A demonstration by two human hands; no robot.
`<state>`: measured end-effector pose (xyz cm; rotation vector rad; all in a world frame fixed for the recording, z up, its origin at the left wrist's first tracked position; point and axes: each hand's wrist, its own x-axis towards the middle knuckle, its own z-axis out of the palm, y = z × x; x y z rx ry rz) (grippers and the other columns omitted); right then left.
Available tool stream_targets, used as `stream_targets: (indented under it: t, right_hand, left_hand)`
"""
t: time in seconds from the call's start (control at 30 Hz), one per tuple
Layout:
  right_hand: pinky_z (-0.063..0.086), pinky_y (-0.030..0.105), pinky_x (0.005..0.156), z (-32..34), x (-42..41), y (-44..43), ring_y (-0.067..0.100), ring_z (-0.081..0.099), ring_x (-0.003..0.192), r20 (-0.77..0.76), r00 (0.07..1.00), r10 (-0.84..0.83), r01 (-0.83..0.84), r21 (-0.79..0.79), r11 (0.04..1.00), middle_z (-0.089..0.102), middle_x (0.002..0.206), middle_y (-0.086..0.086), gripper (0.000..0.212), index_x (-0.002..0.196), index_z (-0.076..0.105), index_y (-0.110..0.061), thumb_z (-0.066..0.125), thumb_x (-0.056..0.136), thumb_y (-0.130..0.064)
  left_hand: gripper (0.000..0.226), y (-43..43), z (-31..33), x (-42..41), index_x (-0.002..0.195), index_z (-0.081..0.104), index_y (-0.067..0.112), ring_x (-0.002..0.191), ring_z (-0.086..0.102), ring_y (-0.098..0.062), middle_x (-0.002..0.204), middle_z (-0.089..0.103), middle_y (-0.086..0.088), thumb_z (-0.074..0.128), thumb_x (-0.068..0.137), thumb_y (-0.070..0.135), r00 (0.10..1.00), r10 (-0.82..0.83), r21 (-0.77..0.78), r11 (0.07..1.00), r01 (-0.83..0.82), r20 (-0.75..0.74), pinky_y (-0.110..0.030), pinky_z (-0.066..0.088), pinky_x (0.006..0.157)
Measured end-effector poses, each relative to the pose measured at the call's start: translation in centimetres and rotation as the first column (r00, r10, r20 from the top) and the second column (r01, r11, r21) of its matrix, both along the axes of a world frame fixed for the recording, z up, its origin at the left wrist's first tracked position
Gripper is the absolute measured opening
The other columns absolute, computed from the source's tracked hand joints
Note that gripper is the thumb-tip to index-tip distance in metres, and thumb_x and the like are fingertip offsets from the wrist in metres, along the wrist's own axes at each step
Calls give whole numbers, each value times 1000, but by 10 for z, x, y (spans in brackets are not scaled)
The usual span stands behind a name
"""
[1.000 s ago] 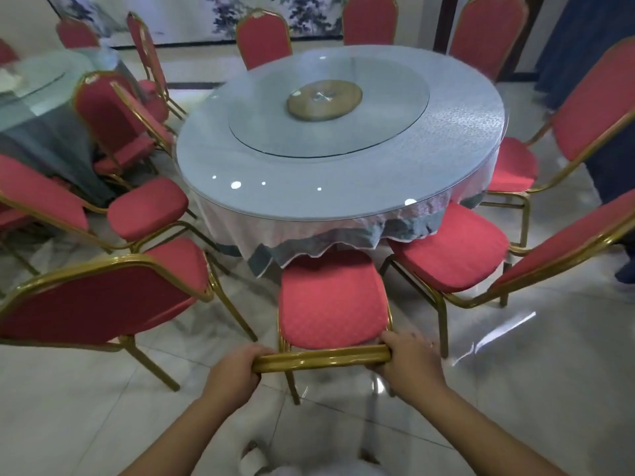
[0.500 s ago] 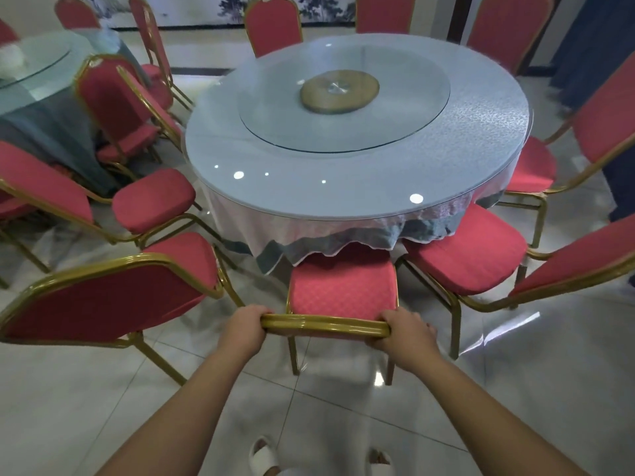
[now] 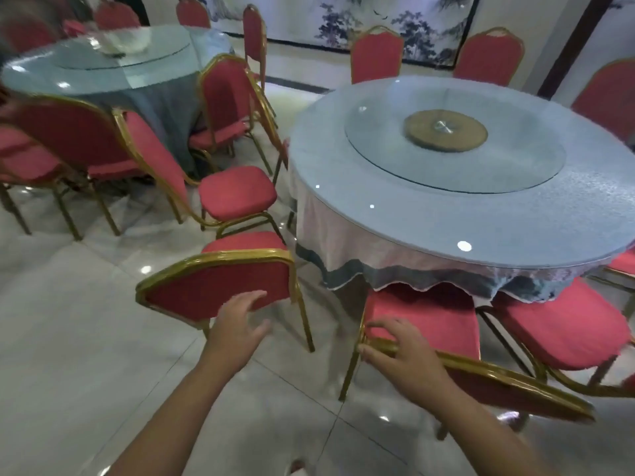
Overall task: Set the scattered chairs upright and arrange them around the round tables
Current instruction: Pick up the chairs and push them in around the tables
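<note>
The left hand [image 3: 240,324] reaches forward, palm down, fingers straight and close together, thumb out to the right, holding nothing; the bare left arm [image 3: 178,400] is stretched out behind it. The right hand [image 3: 403,364] sits further right, palm down, fingers spread and loosely bent, pointing left. The right arm [image 3: 498,427] slants in from the near right.

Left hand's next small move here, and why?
Probably grip the backrest of the neighbouring chair with the left hand and nudge it toward the round table. That hand is open at the backrest, and the chair's seat sits outside the table edge, whereas the tucked chair under the right hand already has its seat beneath the tablecloth.
</note>
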<state>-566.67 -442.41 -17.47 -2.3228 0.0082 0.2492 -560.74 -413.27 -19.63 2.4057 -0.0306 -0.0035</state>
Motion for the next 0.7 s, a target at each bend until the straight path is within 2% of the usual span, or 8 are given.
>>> stream_targets:
  t: [0.1,0.27,0.4,0.5,0.57,0.6,0.67,0.7]
  right_hand:
    - [43,31,104,2,28,68,0,47,117,-22,998,60,-60,13,998,52,126,-19,46,129,55,-35,69,86,-46]
    - [41,41,110,-2,85,145,9,42,129,-60,988,143,-142,9,990,43,141,-13,68,141,43,-36,75,82,-43]
    - [35,52,114,-21,154,186,20,34,139,-19,984,178,-178,-135,975,31,154,-9,91,149,26,-43,78,74,-45]
    - [18,61,118,-43,208,212,23,22,146,-102,969,226,-246,-283,927,22,159,-10,90,150,23,-44,74,76,-53]
    - [16,61,116,-60,238,228,20,31,141,-150,958,245,-283,-331,900,40,148,-11,69,140,43,-43,69,78,-57]
    - [19,59,116,-66,249,235,17,41,132,-150,959,240,-278,-343,897,53,133,-15,50,126,56,-43,68,80,-57]
    - [31,52,112,-76,266,243,2,54,99,-123,966,227,-257,-383,887,64,92,-21,17,90,67,-38,67,81,-52]
    - [35,47,109,-82,268,244,-5,52,86,-115,965,234,-261,-408,875,63,77,-21,14,81,66,-37,66,81,-51]
  left_hand:
    - [65,82,12,18,136,54,22,126,45,-23,134,54,-2,80,76,18,989,140,44,989,-143,51,-46,41,107]
    - [101,175,-3,46,151,29,29,142,24,-33,153,33,-10,86,69,39,944,322,242,924,-298,-70,-49,30,114]
    - [110,216,-28,85,154,19,32,143,24,-30,156,28,-5,83,67,48,949,257,342,922,-183,-184,-47,30,114]
    - [96,238,-45,123,151,27,35,134,41,-23,148,42,3,78,72,48,950,84,413,909,50,-300,-40,40,106]
    - [73,250,-57,146,144,38,43,118,53,-15,134,54,10,72,79,40,923,-62,399,889,223,-379,-31,49,90]
    - [62,256,-62,156,138,42,46,112,56,-12,128,58,13,66,83,33,901,-125,391,870,300,-415,-29,50,83]
    - [55,268,-71,172,129,45,50,102,60,-12,116,62,14,53,83,21,853,-213,382,823,420,-477,-28,49,73]
    - [57,274,-74,179,127,43,52,99,62,-12,111,63,15,50,81,20,826,-254,364,805,469,-504,-28,46,68]
